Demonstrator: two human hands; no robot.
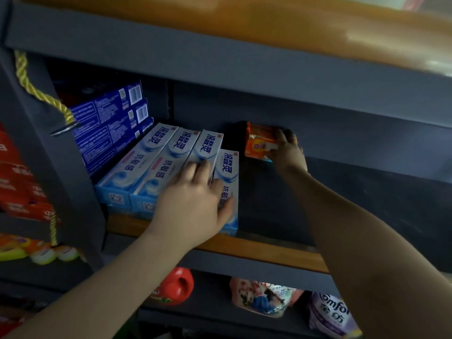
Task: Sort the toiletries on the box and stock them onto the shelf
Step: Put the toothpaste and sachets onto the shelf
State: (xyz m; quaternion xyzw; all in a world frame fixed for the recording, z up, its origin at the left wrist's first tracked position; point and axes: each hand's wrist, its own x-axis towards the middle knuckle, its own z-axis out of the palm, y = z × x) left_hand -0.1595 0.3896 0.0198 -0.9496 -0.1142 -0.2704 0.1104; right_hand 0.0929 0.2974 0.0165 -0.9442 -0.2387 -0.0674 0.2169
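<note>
Looking nearest first, we see two bare forearms reaching up and in from the bottom of the view. Below them, on the lower shelf (220, 311), stand a red jug (175, 286), a flowered pouch (259, 298) and a purple pouch (330, 314), well apart from the hands.

Above these runs the wooden shelf edge (256, 250) of the middle level. Our left hand (193, 204) lies over the front of a row of pale blue toothpaste boxes (146, 162), four of them side by side, lying flat with their ends toward us. The fingers spread across the third box and curl round the fourth box (228, 192), the thumb on its right side, so we read this hand as grasping that box, which sits a little nearer to us than the other three.

Left of the row hangs a yellow rope (36, 91) down the grey upright, with red packs (17, 182) beyond it, blurred.

Behind the pale row a stack of dark blue boxes (110, 123) rests against the left wall.

Farthest in, our right hand (286, 148) grips an orange pack (260, 143) at the back of the shelf, fingers curled over its top and right edge. Whether the pack touches the shelf floor we cannot tell; that corner is dark.
</note>
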